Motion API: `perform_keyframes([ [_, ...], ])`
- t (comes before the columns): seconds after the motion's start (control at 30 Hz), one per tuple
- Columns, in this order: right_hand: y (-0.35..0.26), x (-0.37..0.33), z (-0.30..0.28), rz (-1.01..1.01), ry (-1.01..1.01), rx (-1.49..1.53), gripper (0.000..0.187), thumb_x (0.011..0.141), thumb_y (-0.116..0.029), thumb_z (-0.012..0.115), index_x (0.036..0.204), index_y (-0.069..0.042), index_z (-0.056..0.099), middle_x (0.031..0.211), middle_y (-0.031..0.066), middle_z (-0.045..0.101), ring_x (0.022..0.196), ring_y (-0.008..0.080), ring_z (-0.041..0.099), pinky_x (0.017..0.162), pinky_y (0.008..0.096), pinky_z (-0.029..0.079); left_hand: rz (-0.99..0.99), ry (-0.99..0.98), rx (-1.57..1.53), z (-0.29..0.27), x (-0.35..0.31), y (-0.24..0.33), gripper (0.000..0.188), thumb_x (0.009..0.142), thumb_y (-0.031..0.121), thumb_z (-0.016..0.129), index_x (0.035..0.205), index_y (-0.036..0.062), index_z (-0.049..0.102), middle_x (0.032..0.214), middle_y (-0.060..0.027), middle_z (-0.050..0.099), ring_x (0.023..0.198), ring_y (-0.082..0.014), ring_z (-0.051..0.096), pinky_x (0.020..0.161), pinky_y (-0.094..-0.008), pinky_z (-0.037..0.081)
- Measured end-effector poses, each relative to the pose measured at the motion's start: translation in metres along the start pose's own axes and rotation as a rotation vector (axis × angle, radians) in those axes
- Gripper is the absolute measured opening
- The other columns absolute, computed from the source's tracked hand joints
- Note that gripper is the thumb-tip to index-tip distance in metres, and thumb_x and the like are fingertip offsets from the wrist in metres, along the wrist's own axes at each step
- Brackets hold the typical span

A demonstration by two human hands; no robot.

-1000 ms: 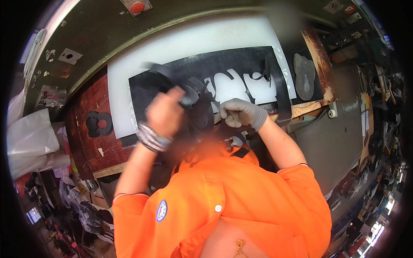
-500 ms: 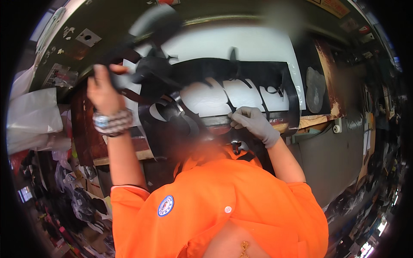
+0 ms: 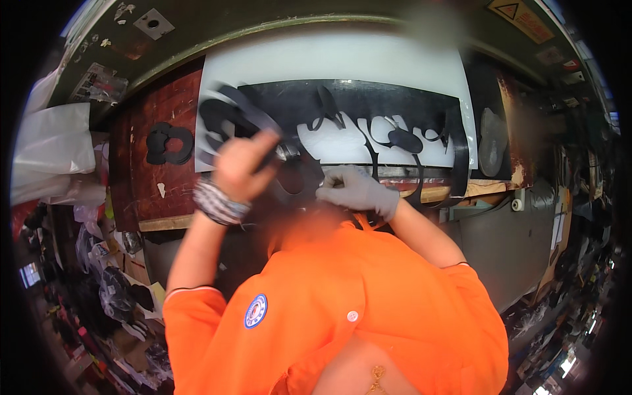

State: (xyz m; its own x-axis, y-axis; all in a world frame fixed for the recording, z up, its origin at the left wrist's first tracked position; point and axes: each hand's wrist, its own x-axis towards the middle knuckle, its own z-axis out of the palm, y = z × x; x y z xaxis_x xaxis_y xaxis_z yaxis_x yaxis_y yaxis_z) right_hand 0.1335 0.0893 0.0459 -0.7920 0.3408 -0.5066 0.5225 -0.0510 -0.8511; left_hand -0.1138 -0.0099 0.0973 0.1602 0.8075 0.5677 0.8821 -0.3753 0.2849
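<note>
A thin black sheet [image 3: 395,93] with large curved holes cut through it lies partly over a white board [image 3: 296,58]. My bare left hand [image 3: 245,164], a patterned band round its wrist, is closed at the sheet's left end. Its fingers are on a black cut piece [image 3: 240,105], smeared by motion. My right hand [image 3: 355,191], in a grey glove, pinches the near edge of the black sheet, fingertips partly hidden. A loose black oval piece [image 3: 405,140] shows at one of the holes. Black curved pieces [image 3: 170,143] lie stacked on the red-brown board at the left.
The worn red-brown board [image 3: 148,187] has a pale wooden front edge. A grey oval slab [image 3: 492,141] lies at the right. A green machine beam [image 3: 217,33] crosses the far side. Clear plastic sheeting [image 3: 52,148] hangs at the far left.
My left hand has moved right and nearer, from the far left side to the sheet. The right hand has shifted a little left. The stacked pieces at the left now show.
</note>
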Motion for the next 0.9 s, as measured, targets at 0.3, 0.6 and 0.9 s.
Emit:
perform_keyframes([
  [0.3,0.038,0.051,-0.009,-0.692,-0.204,0.070,0.008,0.088,-0.003,0.059,0.091,-0.004,0.066,0.074,0.0028,0.060,0.067,0.0148,0.055,0.061,0.0260,0.043,-0.064,-0.166,-0.132,0.058,-0.085,0.040,0.062,0.072,0.024,0.085,0.123,0.0001,0.062,0.092,-0.0120,0.062,0.087,-0.0316,0.061,0.087,-0.0461,0.050],
  [0.6,0.037,0.039,0.013,-0.308,-0.263,0.924,0.021,0.091,-0.012,0.048,0.075,-0.003,0.057,0.085,0.0121,0.063,0.082,0.0210,0.058,0.083,0.0281,0.042,-0.224,-0.131,-0.311,0.053,-0.077,0.037,0.060,0.075,0.020,0.082,0.125,-0.0043,0.060,0.086,-0.0152,0.065,0.073,-0.0314,0.063,0.075,-0.0411,0.050],
  [0.9,0.012,0.034,0.022,-0.078,0.103,0.154,0.025,0.088,-0.021,0.065,0.078,0.002,0.066,0.072,0.0073,0.068,0.069,0.0140,0.064,0.066,0.0304,0.049,-0.792,0.421,-0.614,-0.060,-0.002,0.032,0.051,0.091,-0.002,0.058,0.140,0.0061,0.046,0.075,-0.0023,0.058,0.058,-0.0082,0.050,0.053,-0.0257,0.043],
])
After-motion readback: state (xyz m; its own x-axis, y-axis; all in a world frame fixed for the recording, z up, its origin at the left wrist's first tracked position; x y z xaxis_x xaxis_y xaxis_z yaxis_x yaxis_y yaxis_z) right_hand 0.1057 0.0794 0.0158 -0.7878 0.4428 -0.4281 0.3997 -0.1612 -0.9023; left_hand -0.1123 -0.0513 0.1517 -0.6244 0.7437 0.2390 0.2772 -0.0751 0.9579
